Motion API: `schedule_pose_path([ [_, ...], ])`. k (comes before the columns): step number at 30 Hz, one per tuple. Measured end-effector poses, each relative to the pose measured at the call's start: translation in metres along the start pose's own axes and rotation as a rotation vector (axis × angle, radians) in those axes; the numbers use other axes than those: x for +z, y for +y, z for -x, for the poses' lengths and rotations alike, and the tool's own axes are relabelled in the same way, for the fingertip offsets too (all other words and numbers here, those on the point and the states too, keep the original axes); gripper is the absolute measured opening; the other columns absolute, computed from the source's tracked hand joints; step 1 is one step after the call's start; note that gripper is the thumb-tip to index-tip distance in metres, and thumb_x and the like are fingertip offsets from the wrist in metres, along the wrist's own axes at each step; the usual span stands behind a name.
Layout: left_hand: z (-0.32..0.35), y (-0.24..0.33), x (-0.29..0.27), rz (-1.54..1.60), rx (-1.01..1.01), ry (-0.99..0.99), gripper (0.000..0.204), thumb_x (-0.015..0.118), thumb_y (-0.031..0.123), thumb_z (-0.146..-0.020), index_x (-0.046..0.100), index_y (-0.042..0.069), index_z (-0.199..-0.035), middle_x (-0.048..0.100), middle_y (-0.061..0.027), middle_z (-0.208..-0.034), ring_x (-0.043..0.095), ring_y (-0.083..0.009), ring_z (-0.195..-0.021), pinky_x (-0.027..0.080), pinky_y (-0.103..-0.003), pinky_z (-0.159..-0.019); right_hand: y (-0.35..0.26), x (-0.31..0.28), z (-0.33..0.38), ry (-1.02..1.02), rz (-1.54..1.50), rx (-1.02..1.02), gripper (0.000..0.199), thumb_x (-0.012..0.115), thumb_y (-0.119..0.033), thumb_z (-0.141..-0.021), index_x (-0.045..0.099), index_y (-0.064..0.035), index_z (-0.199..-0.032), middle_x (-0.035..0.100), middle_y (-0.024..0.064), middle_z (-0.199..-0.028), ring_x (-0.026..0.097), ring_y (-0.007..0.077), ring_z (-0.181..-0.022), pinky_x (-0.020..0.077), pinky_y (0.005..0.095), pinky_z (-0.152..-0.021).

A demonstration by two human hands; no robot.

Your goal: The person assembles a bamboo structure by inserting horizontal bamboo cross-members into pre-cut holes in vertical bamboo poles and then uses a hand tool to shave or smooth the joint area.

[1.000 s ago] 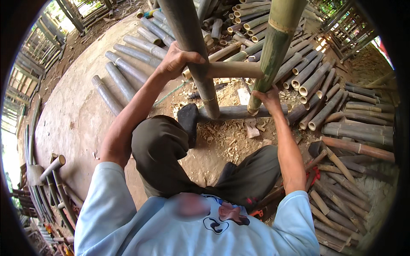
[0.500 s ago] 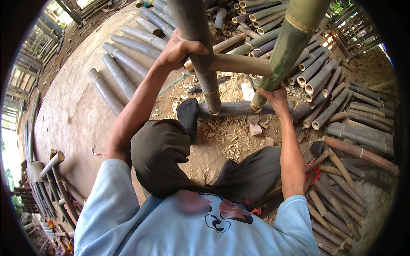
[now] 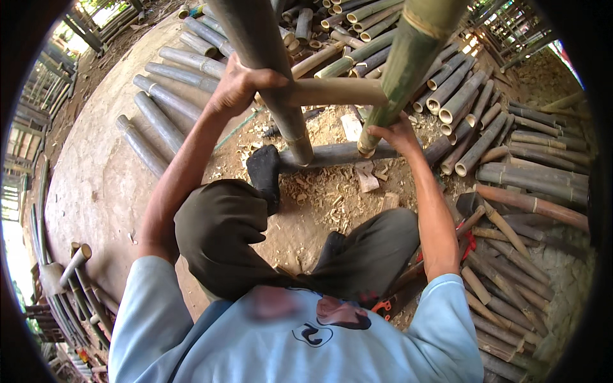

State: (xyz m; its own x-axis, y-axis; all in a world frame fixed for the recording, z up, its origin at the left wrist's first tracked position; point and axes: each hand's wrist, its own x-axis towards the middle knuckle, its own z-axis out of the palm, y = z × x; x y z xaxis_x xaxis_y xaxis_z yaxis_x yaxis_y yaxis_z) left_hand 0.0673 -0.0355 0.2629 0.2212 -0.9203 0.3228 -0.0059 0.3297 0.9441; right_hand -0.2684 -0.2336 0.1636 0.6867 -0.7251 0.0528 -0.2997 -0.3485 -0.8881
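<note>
My left hand [image 3: 239, 86] grips a thick grey-brown bamboo pole [image 3: 271, 83] that stands upright before me. My right hand [image 3: 396, 134] holds the lower part of a green bamboo pole [image 3: 408, 70] leaning to the upper right. A pale bamboo crosspiece [image 3: 335, 91] runs level between the two poles. A second, darker crosspiece [image 3: 338, 153] lies lower near the ground, and my dark-socked foot [image 3: 264, 172] rests against its left end. My knees in dark trousers are bent below.
Cut bamboo lengths [image 3: 166, 108] lie in rows on the concrete at upper left. Stacked bamboo tubes [image 3: 460, 102] and split sticks [image 3: 504, 281] fill the right side. Wood chips [image 3: 332, 198] litter the dirt. A red-handled tool [image 3: 466, 242] lies by my right arm.
The view has drawn closer to the frame. Both hands keep their grip on the same poles, and my left hand now sits slightly higher in the picture.
</note>
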Motion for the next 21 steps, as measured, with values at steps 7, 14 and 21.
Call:
schedule_pose_path([
  [7, -0.015, -0.005, 0.021, -0.054, 0.060, 0.015, 0.049, 0.082, 0.024, -0.062, 0.069, -0.006, -0.100, 0.071, -0.0106, -0.091, 0.068, -0.0201, -0.084, 0.057, -0.033, -0.082, 0.001, -0.004, 0.020, 0.045, 0.136, 0.104, 0.063, 0.094, -0.033, -0.067, 0.068, -0.0032, -0.117, 0.075, 0.0123, -0.109, 0.072, 0.0226, -0.100, 0.0581, 0.0366, -0.091],
  [14, -0.037, -0.014, 0.028, 0.010, 0.019, 0.023, 0.039, 0.081, 0.021, -0.066, 0.071, -0.001, -0.096, 0.071, -0.0080, -0.089, 0.067, -0.0166, -0.081, 0.055, -0.033, -0.077, 0.009, -0.016, 0.013, -0.038, 0.100, 0.197, 0.082, 0.091, -0.043, -0.068, 0.060, -0.0016, -0.131, 0.068, 0.0199, -0.127, 0.064, 0.0295, -0.120, 0.0478, 0.0377, -0.107],
  [21, -0.031, -0.014, 0.003, -0.014, -0.028, 0.029, 0.039, 0.080, 0.024, -0.071, 0.070, -0.001, -0.099, 0.070, -0.0078, -0.091, 0.067, -0.0159, -0.087, 0.054, -0.032, -0.082, 0.095, 0.046, 0.261, 0.259, 0.774, 0.634, 0.051, 0.060, -0.043, -0.097, 0.058, 0.0008, -0.122, 0.067, 0.0290, -0.118, 0.063, 0.0474, -0.112, 0.0506, 0.0531, -0.093],
])
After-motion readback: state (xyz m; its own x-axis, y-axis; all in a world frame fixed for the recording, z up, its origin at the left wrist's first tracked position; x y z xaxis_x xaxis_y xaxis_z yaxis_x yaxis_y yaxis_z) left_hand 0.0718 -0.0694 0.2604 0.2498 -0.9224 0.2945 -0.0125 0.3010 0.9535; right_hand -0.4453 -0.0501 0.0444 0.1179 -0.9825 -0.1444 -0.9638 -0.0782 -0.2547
